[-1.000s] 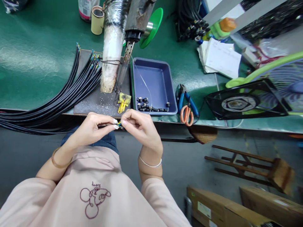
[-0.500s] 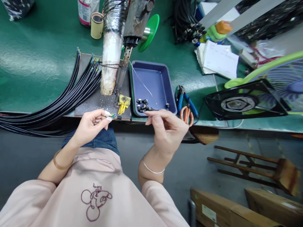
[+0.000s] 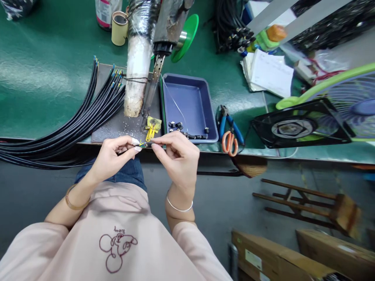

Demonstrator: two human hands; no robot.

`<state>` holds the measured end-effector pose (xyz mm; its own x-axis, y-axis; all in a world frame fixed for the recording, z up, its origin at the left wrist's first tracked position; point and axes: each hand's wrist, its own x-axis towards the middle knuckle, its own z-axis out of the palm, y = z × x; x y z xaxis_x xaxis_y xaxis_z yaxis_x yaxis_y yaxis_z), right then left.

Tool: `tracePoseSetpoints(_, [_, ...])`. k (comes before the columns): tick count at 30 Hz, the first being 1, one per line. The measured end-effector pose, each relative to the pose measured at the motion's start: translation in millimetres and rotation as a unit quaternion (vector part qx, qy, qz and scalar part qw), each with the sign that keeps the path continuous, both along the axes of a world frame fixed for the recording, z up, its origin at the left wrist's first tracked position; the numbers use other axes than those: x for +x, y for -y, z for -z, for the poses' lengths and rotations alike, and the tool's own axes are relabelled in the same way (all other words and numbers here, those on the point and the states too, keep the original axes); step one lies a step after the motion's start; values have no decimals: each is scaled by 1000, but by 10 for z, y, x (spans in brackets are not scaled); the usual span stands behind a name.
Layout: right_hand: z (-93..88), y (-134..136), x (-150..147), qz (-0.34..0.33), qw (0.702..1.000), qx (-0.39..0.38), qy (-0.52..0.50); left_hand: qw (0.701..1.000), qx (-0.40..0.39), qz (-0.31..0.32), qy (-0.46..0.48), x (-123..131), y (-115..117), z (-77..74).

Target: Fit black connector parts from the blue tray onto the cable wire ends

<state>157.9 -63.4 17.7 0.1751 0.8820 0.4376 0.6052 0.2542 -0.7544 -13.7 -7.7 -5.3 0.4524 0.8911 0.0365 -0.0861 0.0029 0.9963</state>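
My left hand (image 3: 113,157) is closed on the end of a black cable, whose coloured wire tips (image 3: 142,144) stick out past my fingers. My right hand (image 3: 178,156) pinches at those tips, thumb and forefinger pressed together on a small piece I cannot make out. Both hands hover just in front of the bench edge. Behind them lies a blue tray (image 3: 190,102) with several small black caps (image 3: 176,127). A yellow clip (image 3: 152,127) sits on a dark plate (image 3: 115,123) under a soldering tool (image 3: 152,84).
A bundle of black cables (image 3: 73,125) fans across the left of the green bench. Blue-handled pliers (image 3: 225,123) and orange scissors (image 3: 230,141) lie right of the tray. A fan (image 3: 304,125), papers (image 3: 271,74), a tape roll (image 3: 118,28) and a wooden stool (image 3: 307,203) surround the spot.
My right hand swung out to the right near the tray and has come back to the wire tips. My left hand kept its hold on the cable end.
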Motion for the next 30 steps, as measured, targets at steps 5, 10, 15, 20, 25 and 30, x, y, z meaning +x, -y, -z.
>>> tracePoseSetpoints(5, [3, -43, 31, -65, 996, -44, -38, 999, 39, 8, -15, 6, 0, -18])
tracePoseSetpoints(10, [24, -71, 61, -84, 990, -85, -75, 995, 94, 8, -39, -2, -6, -18])
tracePoseSetpoints(15, [45, -70, 62, -78, 989, -94, -82, 988, 134, 11, -72, -15, -12, -5])
tracePoseSetpoints(20, [67, -76, 64, -73, 988, -101, -87, 978, 186, 10, -91, -28, -16, -4])
tracePoseSetpoints(25, [90, -64, -34, -47, 992, -80, -81, 980, 172, 4, -101, 4, 55, -22])
tracePoseSetpoints(30, [108, -12, -184, 19, 997, 51, 56, 992, 77, -3, -96, 33, 132, -85])
